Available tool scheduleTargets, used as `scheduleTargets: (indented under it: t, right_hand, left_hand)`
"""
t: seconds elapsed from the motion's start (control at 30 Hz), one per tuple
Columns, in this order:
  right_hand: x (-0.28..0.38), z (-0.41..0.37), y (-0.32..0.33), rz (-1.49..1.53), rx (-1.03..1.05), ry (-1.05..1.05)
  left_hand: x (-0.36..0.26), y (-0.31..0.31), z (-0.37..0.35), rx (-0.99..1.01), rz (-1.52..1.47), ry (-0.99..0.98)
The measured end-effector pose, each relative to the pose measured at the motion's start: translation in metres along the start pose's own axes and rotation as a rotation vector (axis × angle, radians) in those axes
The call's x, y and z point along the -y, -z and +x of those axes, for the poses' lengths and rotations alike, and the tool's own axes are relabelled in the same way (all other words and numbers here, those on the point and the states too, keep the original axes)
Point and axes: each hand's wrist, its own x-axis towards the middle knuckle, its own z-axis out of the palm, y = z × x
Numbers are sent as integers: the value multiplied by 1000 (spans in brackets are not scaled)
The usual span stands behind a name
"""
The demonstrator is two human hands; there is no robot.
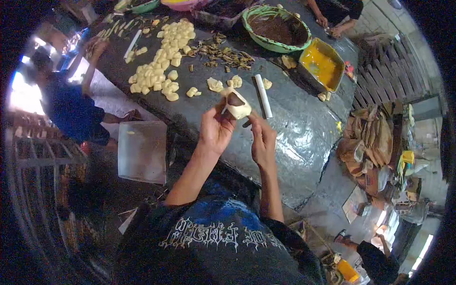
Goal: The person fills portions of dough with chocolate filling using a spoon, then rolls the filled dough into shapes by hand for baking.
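Note:
My left hand (214,129) holds a pale dough piece (239,105) cupped open, with dark brown filling in its hollow. My right hand (261,137) is just right of it, fingers pinched on a small dark utensil (246,124) near the dough's lower edge. Both hands hover over a grey plastic-covered table (304,128).
Several shaped dough pieces (164,61) lie on the table's far left. A white roller (263,96), a green bowl of brown filling (277,28) and a yellow-lined tray (322,64) sit beyond my hands. Other people are at the left and top edges. A clear plastic tray (142,151) lies left.

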Motion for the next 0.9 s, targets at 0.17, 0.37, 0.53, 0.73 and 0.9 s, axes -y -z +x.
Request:
scheduleTargets:
  t: [0.17, 0.37, 0.53, 0.73, 0.9]
  right_hand:
    - [9, 34, -22, 72, 51, -26]
    - [-45, 111, -45, -11, 12, -197]
    - [-97, 206, -68, -104, -16, -198]
    - [-145, 279, -104, -448, 73, 9]
    - [-155, 291, -128, -541, 171, 54]
  left_hand:
    - [-41, 20, 21, 20, -128, -140]
    - [-108, 27, 65, -18, -222, -107]
    - [-154, 44, 117, -54, -134, -85]
    - [-206, 63, 159, -205, -17, -41]
    - [-254, 80, 182, -177, 158, -92]
